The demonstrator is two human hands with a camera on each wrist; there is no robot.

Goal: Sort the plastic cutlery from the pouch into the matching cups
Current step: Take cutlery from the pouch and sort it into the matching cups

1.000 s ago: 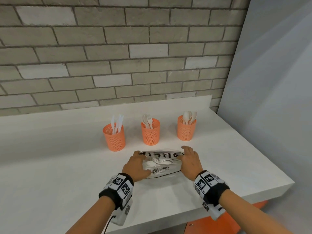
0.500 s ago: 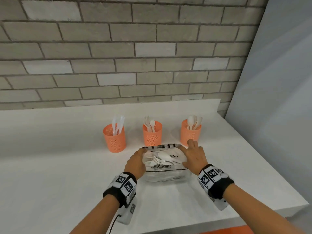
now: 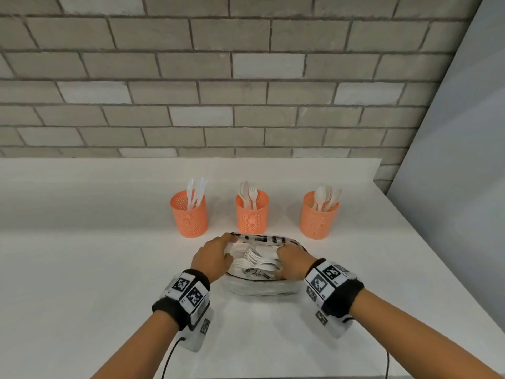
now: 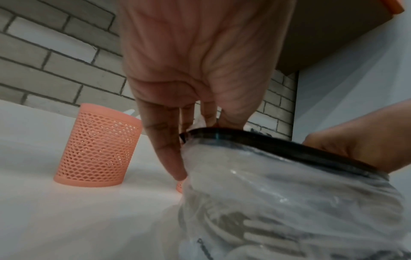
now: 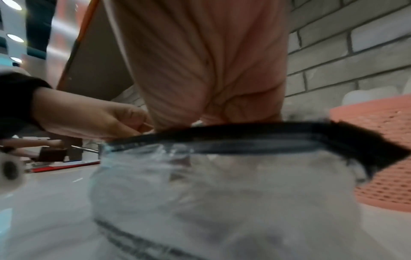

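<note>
Clear pouch (image 3: pixel 262 285) at lower centre, left hand (image 3: pixel 213 258) and right hand (image 3: pixel 293 262) each gripped its black-edged rim, white cutlery (image 3: pixel 258 259) inside

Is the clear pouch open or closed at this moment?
Open: both hands hold the pouch rim apart, and white cutlery shows inside.

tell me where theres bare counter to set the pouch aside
The counter lies bare left of the knife cup and the left hand, and again in front of the pouch between the forearms. It is crowded behind the pouch, where the fork cup and spoon cup stand close. The right hand side narrows toward the counter edge.
</note>
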